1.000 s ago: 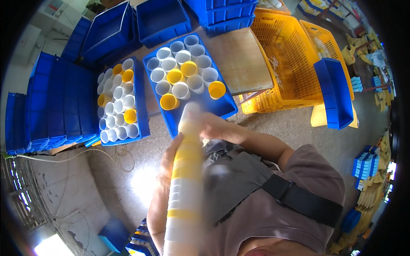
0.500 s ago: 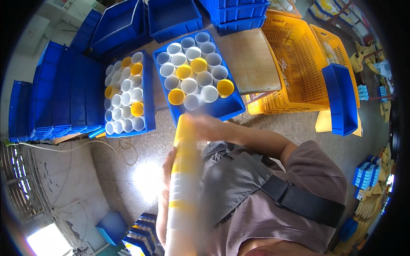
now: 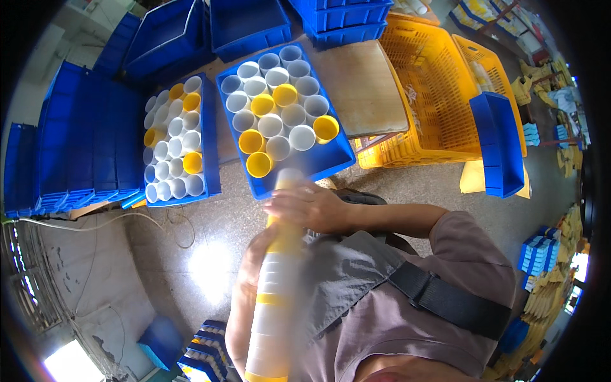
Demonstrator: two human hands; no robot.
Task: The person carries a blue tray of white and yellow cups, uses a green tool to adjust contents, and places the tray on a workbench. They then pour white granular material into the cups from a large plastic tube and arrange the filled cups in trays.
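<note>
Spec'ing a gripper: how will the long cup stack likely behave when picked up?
The cup stack looks long and slender, so may bend if held at one end. Similar cups in the tray show thin rims, so it's probably light and easily dented. Nested, its cups might slide apart.

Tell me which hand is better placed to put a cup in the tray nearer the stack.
Right, probably. The right hand is at the end of the stack closest to the tray; the left hand holds farther back, seemingly supporting the stack.
</note>
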